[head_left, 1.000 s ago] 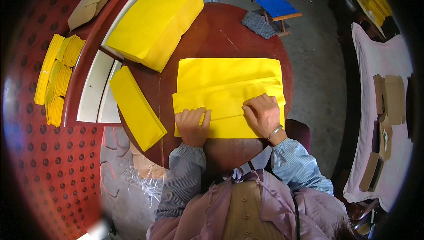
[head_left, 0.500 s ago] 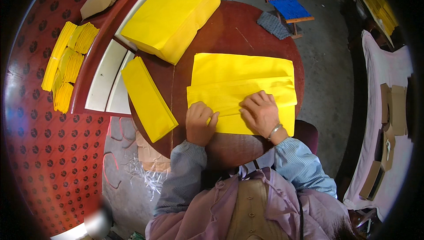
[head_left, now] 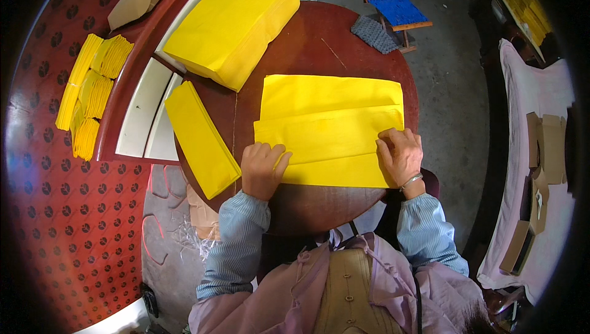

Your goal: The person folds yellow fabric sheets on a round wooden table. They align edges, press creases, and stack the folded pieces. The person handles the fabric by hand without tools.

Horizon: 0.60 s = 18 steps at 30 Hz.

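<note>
Yellow sheets [head_left: 332, 94], of paper or thin cloth, lie on the round dark red table in front of me. The near part of the top sheet is folded into a flat band across its width. My left hand [head_left: 263, 168] is closed at the band's left end, fingers curled over its edge. At the band's right end my right hand [head_left: 402, 157], with a bangle on the wrist, pinches the edge between thumb and fingers. To the left lies a narrow folded yellow bundle [head_left: 203, 140], apart from both hands.
A tall stack of yellow sheets [head_left: 233, 23] stands at the table's [head_left: 313, 42] far left. Tied yellow bundles [head_left: 92, 91] rest on a red patterned surface [head_left: 67, 223]. Beyond the table stands a blue folding stool [head_left: 399, 13]. Opened cardboard boxes [head_left: 547, 149] lie on pink cloth at right.
My right hand has slid right, from the middle of the folded band to its right end. My left hand stays at the left end. The whole view has shifted slightly.
</note>
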{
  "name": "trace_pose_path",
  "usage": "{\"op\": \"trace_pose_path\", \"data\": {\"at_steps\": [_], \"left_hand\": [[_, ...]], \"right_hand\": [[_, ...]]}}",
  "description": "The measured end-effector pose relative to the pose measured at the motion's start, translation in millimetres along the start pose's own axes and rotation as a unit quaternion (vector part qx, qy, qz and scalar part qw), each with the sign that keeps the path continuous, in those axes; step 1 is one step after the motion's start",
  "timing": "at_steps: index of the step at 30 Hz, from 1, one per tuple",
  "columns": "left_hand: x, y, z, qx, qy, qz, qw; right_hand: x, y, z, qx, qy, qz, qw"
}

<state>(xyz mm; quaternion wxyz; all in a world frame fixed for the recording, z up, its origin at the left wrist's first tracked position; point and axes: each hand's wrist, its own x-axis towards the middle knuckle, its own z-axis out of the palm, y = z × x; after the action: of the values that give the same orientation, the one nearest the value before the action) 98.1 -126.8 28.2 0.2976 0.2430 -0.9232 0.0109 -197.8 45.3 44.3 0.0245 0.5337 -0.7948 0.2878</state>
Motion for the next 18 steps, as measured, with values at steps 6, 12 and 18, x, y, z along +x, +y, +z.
{"op": "trace_pose_path", "data": {"at_steps": [6, 12, 18], "left_hand": [[8, 18, 8, -0.073, -0.013, -0.116, 0.99], [12, 23, 20, -0.178, 0.005, -0.045, 0.983], [-1, 28, 20, -0.151, -0.019, -0.077, 0.985]], "right_hand": [[2, 4, -5, -0.026, -0.002, 0.031, 0.999], [14, -37, 18, 0.028, -0.017, -0.129, 0.991], [14, -84, 53, 0.062, -0.101, -0.2, 0.973]]}}
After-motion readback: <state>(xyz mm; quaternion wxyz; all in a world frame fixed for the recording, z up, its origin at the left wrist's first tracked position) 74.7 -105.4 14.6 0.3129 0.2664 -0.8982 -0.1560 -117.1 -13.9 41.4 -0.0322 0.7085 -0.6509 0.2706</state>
